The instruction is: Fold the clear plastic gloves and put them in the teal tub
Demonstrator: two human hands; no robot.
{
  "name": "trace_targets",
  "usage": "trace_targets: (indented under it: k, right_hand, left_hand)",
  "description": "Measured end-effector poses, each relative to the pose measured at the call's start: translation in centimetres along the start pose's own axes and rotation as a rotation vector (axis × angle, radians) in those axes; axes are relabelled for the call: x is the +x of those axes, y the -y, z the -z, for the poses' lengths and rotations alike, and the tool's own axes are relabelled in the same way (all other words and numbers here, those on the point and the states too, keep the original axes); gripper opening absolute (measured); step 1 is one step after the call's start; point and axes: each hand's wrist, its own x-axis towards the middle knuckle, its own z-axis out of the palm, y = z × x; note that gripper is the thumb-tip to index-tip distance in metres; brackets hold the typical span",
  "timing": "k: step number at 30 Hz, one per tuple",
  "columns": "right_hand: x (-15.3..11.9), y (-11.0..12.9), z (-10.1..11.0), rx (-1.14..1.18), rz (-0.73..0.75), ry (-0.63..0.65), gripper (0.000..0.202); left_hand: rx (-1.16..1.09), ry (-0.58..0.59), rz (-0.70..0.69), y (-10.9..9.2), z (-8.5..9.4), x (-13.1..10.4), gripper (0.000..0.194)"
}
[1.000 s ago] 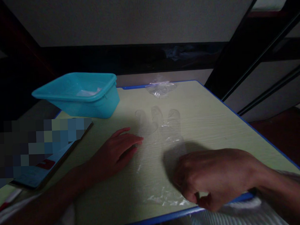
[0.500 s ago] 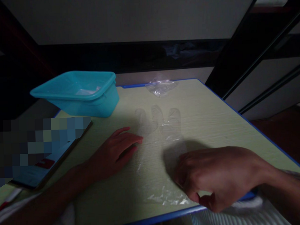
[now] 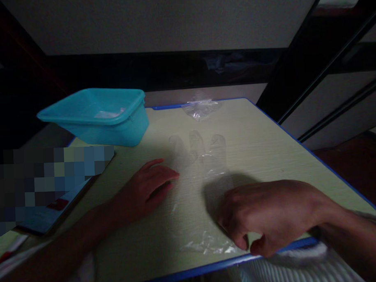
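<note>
A clear disposable plastic glove lies spread flat on the pale tabletop, its finger ends pointing away from me and its crinkled cuff toward the near edge. My left hand rests at its left side, fingers loosely stretched and apart, the fingertips close to the film. Over the glove's lower right side, my right hand is bent down with fingers curled and thumb close to the forefinger. Its other fingertips are hidden beneath the hand, so whether it pinches the film does not show.
A turquoise plastic basin with something pale inside stands at the back left. Crumpled clear film lies on the far edge. A phone-like device, partly blurred out, and a red and white object are on the left.
My right hand has shifted up very slightly, with its thumb a little higher. My left hand and the glove stay practically where they were.
</note>
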Motion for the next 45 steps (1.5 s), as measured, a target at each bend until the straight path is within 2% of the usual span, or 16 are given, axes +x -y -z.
trace_targets:
  k: [14,21,24,27,30,33,36,39,42,45]
  right_hand:
    - [0.2,0.1,-0.3,-0.077,-0.026,-0.041,0.006]
    - [0.0,-0.3,0.1,0.032,-0.008,-0.024,0.012]
    - [-0.3,-0.6,0.4,0.116,0.02,-0.055,0.016]
    - [-0.6,-1.0,0.6,0.208,0.063,-0.111,0.018]
    - [-1.0,-1.4,0.8,0.317,0.095,-0.212,0.018]
    - [-1.5,-1.8,1.1,0.419,0.109,-0.309,0.015]
    - [-1.9,-2.2,1.4,0.457,0.117,-0.382,0.013]
    - [-2.3,-2.6,1.8,0.46,0.126,-0.453,0.01]
    - [-2.6,-2.9,1.9,0.436,0.127,-0.519,0.007]
    - [-2.7,-3.0,2.0,0.41,0.13,-0.57,0.006]
  left_hand:
    - [0.042,-0.013,-0.052,0.3,0.0,0.0,0.017]
    - [0.0,-0.021,-0.039,0.4,-0.1,-0.1,0.017]
    - [-0.051,0.015,-0.012,0.3,0.2,-0.3,0.021]
    - [-0.174,0.108,0.009,0.4,0.6,-0.5,0.031]
    - [-0.283,0.226,-0.013,0.5,0.9,-0.6,0.05]
    - [-0.316,0.311,-0.047,0.4,1.3,-0.5,0.067]
    - [-0.31,0.349,-0.11,0.1,1.7,-0.3,0.075]
    - [-0.295,0.359,-0.18,-0.4,1.9,-0.1,0.078]
    - [-0.254,0.361,-0.153,-0.7,1.6,-0.1,0.078]
    - [-0.19,0.346,-0.095,-0.9,1.0,-0.2,0.056]
